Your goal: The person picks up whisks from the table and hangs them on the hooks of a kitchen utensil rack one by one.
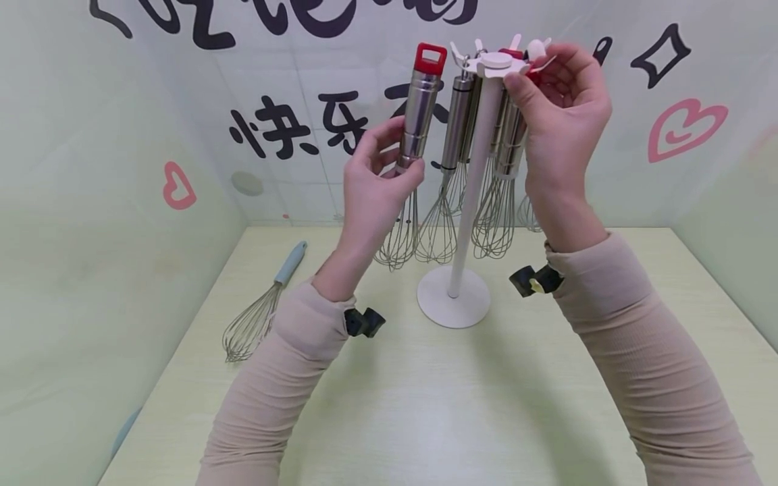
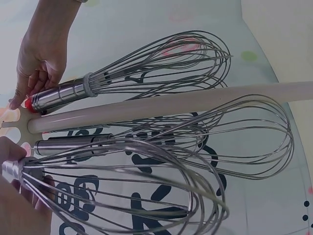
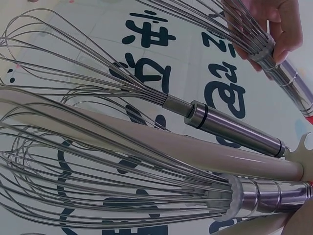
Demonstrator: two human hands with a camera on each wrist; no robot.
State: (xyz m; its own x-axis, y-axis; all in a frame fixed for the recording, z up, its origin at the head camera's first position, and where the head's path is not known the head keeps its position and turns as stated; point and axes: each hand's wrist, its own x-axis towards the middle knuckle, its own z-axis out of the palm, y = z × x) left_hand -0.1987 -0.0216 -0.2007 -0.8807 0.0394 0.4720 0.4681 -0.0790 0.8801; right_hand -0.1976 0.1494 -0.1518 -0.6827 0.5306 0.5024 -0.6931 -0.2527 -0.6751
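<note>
My left hand (image 1: pixel 383 169) grips a whisk (image 1: pixel 419 115) by the lower part of its steel handle, near the wires. Its red loop end points up, just left of the white hanging rack (image 1: pixel 471 196), and no hook passes through it. My right hand (image 1: pixel 568 108) pinches the rack's hooked top at the right, thumb at the edge and fingers curled behind. Just under that hand hangs a red-ended steel whisk (image 3: pixel 259 196). Another steel whisk (image 2: pixel 73 145) with a plain handle hangs from the rack on the left. Further whisks behind are partly hidden.
A whisk with a light blue handle (image 1: pixel 290 263) lies on the table (image 1: pixel 401 418) at the left. The rack's round white base (image 1: pixel 452 314) stands near the back. Behind it rises a wall (image 1: pixel 292 189) with black lettering and pink hearts.
</note>
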